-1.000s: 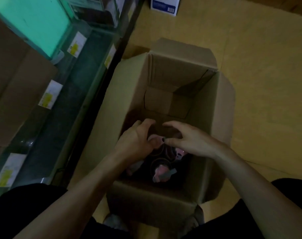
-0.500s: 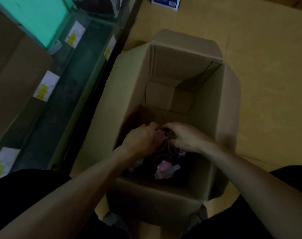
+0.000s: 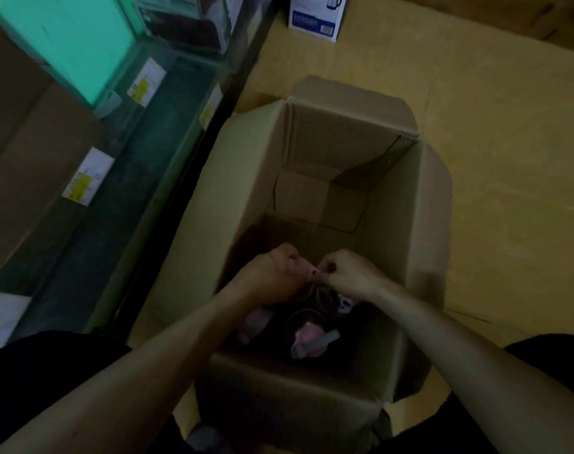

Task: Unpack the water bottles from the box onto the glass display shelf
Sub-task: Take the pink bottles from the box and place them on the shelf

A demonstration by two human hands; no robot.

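Pretty dim spot here, yellowish floor (image 3: 492, 158) with a tall open cardboard box (image 3: 354, 152) sitting on it, right next to the glass display shelf (image 3: 125, 198) on the left side.

Down at the near end of the box you can make out the water bottles (image 3: 307, 339), dark bodies with pinkish tops, standing close together. One has a greyish strap or tab lying across its lid. How many are left I honestly can't tell, it's too dark in there and the arms cover some of them. The far half of the box looks bare cardboard.

Both hands are inside the box, almost touching each other. The left hand (image 3: 272, 276) is curled in, fingers bunched around something small and pinkish, and the right hand (image 3: 344, 276) is pinched shut right beside it on the same spot. Looks like the top of a bottle or its wrapping, but I can't say which.

So my read: this is the grab step, still mid-unpack. Next thing needed is a straight pull upward to clear the tall walls, then a swing left to the shelf, which already has brown boxes (image 3: 33, 178) and price labels (image 3: 89, 175) along it. Set it upright on the open glass.

Up top there's a white and blue product box (image 3: 315, 18) on the floor, out of the way.
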